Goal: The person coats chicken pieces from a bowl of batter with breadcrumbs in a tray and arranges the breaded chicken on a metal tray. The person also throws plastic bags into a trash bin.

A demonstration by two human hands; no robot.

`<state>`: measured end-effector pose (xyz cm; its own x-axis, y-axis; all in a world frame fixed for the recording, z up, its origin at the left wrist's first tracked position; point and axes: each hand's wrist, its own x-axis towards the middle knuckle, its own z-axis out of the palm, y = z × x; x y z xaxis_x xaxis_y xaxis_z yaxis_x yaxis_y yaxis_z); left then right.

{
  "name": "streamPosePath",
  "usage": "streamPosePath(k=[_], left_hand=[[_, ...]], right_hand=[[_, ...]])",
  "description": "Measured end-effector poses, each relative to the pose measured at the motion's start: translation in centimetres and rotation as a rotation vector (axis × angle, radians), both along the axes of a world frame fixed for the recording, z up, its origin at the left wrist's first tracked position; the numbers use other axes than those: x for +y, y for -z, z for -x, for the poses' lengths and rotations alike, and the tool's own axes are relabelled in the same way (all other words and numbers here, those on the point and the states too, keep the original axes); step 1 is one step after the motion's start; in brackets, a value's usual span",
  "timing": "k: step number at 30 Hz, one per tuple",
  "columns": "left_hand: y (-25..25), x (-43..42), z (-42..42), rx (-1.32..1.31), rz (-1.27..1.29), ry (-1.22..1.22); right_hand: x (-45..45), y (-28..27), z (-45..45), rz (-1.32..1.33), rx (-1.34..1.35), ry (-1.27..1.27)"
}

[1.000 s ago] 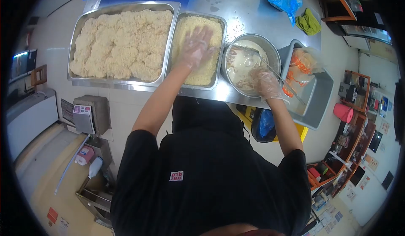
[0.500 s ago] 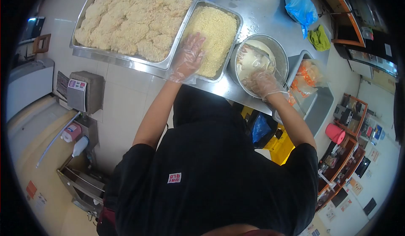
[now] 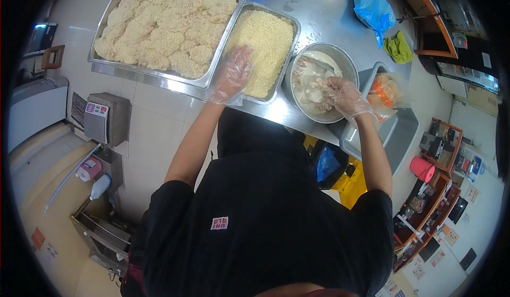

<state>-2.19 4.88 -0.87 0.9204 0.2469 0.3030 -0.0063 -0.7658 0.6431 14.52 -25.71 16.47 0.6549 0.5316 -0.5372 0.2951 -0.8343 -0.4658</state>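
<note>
My left hand, in a clear plastic glove, rests with its fingers stretched out over the left side of the steel tray of pale breadcrumbs. Inside the round metal pot, my gloved right hand has its fingers curled round a batter-coated piece of meat, partly hidden by the glove. White batter and more pieces surround it. A metal utensil leans in the pot.
A large steel tray of crumbed pieces stands on the left. Right of the pot are a grey plastic tub and an orange-printed plastic bag. Farther back lie a blue bag and a green cloth.
My right hand has risen slightly and shifted right in the pot, with a batter-coated piece of meat now at its fingers. The utensil's handle has swung. My left hand stays at the crumb tray.
</note>
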Motion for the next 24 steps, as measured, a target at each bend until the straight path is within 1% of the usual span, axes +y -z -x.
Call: streamPosePath(k=[1, 4, 7, 10, 12, 13, 16, 19, 21, 24], left_hand=[[-0.2, 0.0, 0.0, 0.001, 0.006, -0.001], [-0.5, -0.1, 0.1, 0.004, 0.039, -0.009], [-0.5, -0.2, 0.1, -0.003, 0.029, -0.027], [-0.8, -0.3, 0.1, -0.018, 0.039, -0.030], [-0.6, -0.4, 0.1, -0.015, 0.022, -0.031], [-0.6, -0.2, 0.1, -0.015, 0.011, -0.034], [-0.6, -0.1, 0.0, -0.033, 0.052, -0.030], [-0.8, -0.3, 0.0, -0.061, 0.057, -0.041], [-0.9, -0.4, 0.1, -0.068, 0.048, -0.043], [-0.9, -0.3, 0.0, -0.066, 0.065, -0.041]], right_hand=[[-0.2, 0.6, 0.0, 0.007, -0.064, -0.010], [-0.6, 1.0, 0.5, 0.307, -0.311, -0.192], [0.1, 0.2, 0.8, 0.218, -0.435, -0.349], [1.2, 3.8, -0.5, 0.213, -0.376, -0.269], [1.4, 7.4, -0.9, 0.164, -0.426, -0.335], [2.2, 7.8, -0.7, 0.135, -0.452, -0.371], [3.2, 7.5, 0.0, 0.285, -0.392, -0.377], [2.2, 8.7, 0.2, 0.294, -0.354, -0.356], [1.1, 9.0, 0.2, 0.232, -0.334, -0.414], [0.8, 7.2, 0.4, 0.184, -0.304, -0.450]])
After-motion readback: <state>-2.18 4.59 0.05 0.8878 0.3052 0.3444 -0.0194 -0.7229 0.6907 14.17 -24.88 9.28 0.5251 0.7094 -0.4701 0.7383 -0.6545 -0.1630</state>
